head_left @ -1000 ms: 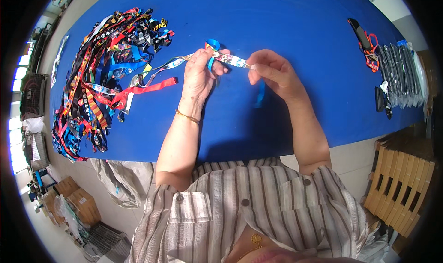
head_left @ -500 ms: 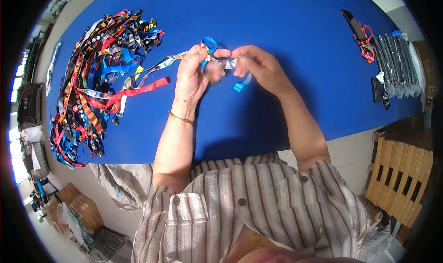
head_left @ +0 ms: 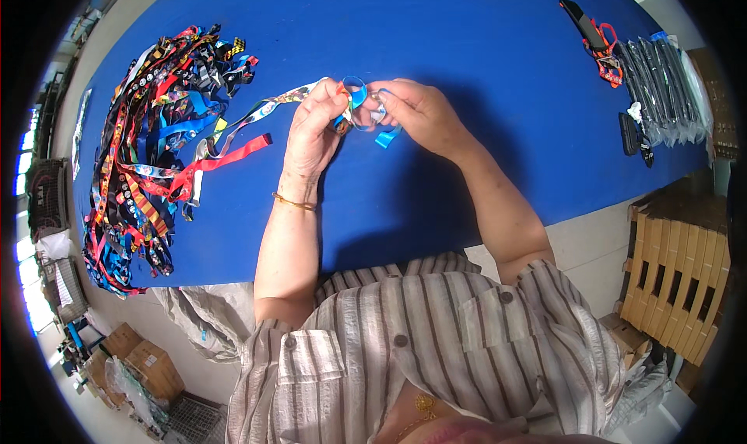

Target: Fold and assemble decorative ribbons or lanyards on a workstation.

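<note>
A printed lanyard strap [head_left: 272, 105] runs from the pile at the left up into my hands, with a blue side turned outward in a small loop near my fingers. My left hand [head_left: 314, 125] pinches the strap between thumb and fingers. Close beside it, my right hand [head_left: 416, 113] grips another stretch of the same strap, and its short blue end hangs below the fingers. The large tangled pile of colourful lanyards [head_left: 144, 164] lies at the left of the blue table [head_left: 373, 210]. A red strap end sticks out from the pile toward my left arm.
At the right lie a stack of dark items in clear plastic sleeves [head_left: 661, 90], red-handled scissors [head_left: 608, 43] with a black object, and a small black piece [head_left: 628, 133]. Flat cardboard [head_left: 677, 280] stands below the right table edge; cardboard boxes [head_left: 152, 366] sit on the floor at the left.
The strap in my fingers has turned, so a wider blue loop now shows between the hands. In the picture, both hands and the table's contents sit slightly further left.
</note>
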The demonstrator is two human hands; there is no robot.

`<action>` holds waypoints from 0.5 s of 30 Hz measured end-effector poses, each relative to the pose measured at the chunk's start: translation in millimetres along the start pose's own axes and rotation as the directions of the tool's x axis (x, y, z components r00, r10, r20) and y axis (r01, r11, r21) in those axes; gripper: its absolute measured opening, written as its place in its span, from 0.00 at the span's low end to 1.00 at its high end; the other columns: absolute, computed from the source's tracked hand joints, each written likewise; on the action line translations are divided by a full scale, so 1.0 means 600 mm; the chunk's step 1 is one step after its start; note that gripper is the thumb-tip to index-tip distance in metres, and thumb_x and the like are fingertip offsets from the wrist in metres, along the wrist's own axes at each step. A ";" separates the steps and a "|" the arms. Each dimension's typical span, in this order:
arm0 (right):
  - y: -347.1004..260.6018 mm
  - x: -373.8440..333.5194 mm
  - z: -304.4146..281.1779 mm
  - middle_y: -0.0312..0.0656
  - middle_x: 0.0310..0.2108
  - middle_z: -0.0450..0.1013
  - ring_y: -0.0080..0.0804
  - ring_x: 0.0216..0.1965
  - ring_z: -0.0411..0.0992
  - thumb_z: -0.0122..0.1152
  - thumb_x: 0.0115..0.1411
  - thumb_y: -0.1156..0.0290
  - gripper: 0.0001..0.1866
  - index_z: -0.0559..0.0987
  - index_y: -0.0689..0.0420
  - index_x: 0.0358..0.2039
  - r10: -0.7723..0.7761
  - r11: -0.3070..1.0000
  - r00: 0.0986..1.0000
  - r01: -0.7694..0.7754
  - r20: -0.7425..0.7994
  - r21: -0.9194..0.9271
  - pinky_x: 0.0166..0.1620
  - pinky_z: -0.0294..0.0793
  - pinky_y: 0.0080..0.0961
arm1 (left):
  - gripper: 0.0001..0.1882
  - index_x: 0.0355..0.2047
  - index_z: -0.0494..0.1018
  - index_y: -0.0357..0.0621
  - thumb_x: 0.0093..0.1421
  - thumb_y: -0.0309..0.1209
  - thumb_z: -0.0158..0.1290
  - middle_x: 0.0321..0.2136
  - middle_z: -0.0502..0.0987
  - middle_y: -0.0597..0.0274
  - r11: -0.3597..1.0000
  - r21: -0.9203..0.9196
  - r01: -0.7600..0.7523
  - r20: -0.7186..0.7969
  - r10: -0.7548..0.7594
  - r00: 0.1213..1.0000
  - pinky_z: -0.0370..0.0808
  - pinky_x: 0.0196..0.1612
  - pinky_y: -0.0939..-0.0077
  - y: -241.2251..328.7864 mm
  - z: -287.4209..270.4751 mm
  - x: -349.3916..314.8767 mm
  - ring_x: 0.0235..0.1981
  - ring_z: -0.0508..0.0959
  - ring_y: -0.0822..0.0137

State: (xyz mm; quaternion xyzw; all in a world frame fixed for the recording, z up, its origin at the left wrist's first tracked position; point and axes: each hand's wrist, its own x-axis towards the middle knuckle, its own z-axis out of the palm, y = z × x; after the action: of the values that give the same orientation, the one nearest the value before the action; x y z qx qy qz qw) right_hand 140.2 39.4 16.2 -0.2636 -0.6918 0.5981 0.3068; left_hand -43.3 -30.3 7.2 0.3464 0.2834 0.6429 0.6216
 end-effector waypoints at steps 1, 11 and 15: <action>0.003 0.000 -0.002 0.39 0.34 0.78 0.23 0.33 0.76 0.51 0.68 0.71 0.13 0.79 0.61 0.48 0.001 1.000 1.000 -0.001 -0.002 0.000 0.38 0.78 0.22 | 0.09 0.34 0.70 0.40 0.66 0.33 0.50 0.35 0.79 0.48 1.000 0.004 -0.006 -0.004 0.006 1.000 0.76 0.36 0.71 -0.001 0.002 0.000 0.33 0.78 0.63; -0.013 0.000 -0.008 0.42 0.32 0.79 0.25 0.33 0.79 0.54 0.67 0.72 0.10 0.75 0.61 0.46 0.061 0.994 0.997 -0.066 -0.051 -0.090 0.36 0.78 0.22 | 0.06 0.34 0.71 0.41 0.66 0.31 0.50 0.37 0.80 0.49 0.992 -0.096 -0.076 -0.044 0.072 0.996 0.78 0.44 0.66 0.011 -0.014 0.000 0.39 0.80 0.59; -0.007 0.001 -0.011 0.43 0.32 0.80 0.24 0.32 0.78 0.55 0.66 0.73 0.05 0.74 0.61 0.38 0.092 0.996 0.996 -0.092 -0.011 0.015 0.35 0.78 0.21 | 0.07 0.33 0.71 0.41 0.66 0.31 0.50 0.37 0.80 0.49 0.993 -0.092 -0.071 -0.076 0.064 0.995 0.79 0.42 0.67 0.009 -0.016 0.001 0.38 0.81 0.60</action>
State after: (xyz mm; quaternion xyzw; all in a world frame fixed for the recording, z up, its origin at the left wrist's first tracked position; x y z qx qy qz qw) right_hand 144.6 43.8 20.9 -0.2964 -0.6727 0.6152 0.2848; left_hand -54.3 -29.4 6.1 0.3021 0.2632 0.6886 0.6044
